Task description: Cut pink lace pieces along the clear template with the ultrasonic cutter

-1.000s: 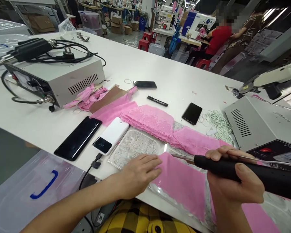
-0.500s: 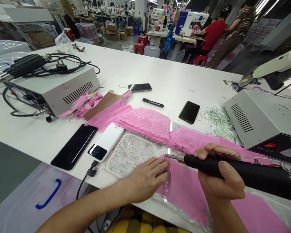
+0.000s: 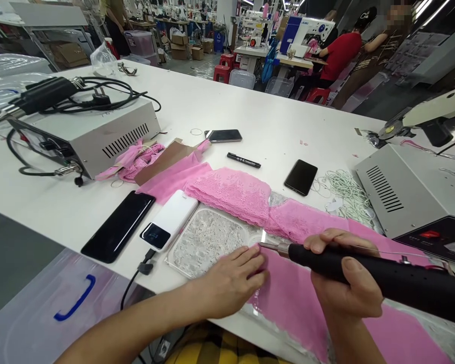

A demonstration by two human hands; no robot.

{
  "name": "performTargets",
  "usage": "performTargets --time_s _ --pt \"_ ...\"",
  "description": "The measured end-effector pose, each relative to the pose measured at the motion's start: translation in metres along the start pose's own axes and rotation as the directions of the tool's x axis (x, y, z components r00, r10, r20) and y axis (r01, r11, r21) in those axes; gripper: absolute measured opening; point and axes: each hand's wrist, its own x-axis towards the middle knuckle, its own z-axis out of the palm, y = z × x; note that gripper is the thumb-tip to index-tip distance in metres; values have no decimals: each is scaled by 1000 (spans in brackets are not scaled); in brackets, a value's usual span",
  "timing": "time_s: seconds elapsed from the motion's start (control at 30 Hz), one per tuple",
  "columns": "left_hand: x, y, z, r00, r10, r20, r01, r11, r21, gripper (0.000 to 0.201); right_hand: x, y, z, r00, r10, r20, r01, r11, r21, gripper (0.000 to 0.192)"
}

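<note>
My right hand [image 3: 347, 280] is wrapped around a black handpiece [image 3: 387, 273] with a pointed metal tip and a thin cable along its top. That tip touches or hovers just above the pink fabric [image 3: 291, 298], right beside my left fingertips; I cannot tell which. My left hand [image 3: 237, 280] lies flat on the fabric's left edge, fingers stretched out. Under the fabric is a clear plate over a grey speckled surface [image 3: 208, 237]. A folded stack of pink lace [image 3: 229, 194] lies just beyond, with more pink lace [image 3: 307, 217] to its right.
A white power bank [image 3: 174, 217] with a plugged cable and a large black phone [image 3: 119, 227] lie left. Farther back are a marker [image 3: 243, 160] and two phones [image 3: 301, 177] [image 3: 223, 135]. Grey machine boxes [image 3: 109, 131] [image 3: 413, 177] flank the table. Pale green cords [image 3: 347, 194] tangle at right.
The camera view has shifted slightly, moving the scene a little to the right. Both hands and the handpiece keep nearly the same place on the fabric.
</note>
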Motion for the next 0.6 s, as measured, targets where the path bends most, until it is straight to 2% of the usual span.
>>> performTargets --time_s 0.2,0.37,0.47,0.6 --pt "-3 -2 5 1000 6 -26 -6 1000 -1 27 0 1 3 999 -12 31 13 1000 -5 11" --pt "-5 -4 7 1000 21 -22 -21 1000 8 29 6 -5 2 998 -19 -57 20 999 28 15" --pt "-6 -6 7 999 33 12 -34 999 30 35 13 -20 -11 989 -43 -144 44 999 2 19" --pt "-7 -7 5 999 46 27 -47 997 63 46 18 -41 -44 968 -79 -236 66 996 -60 20"
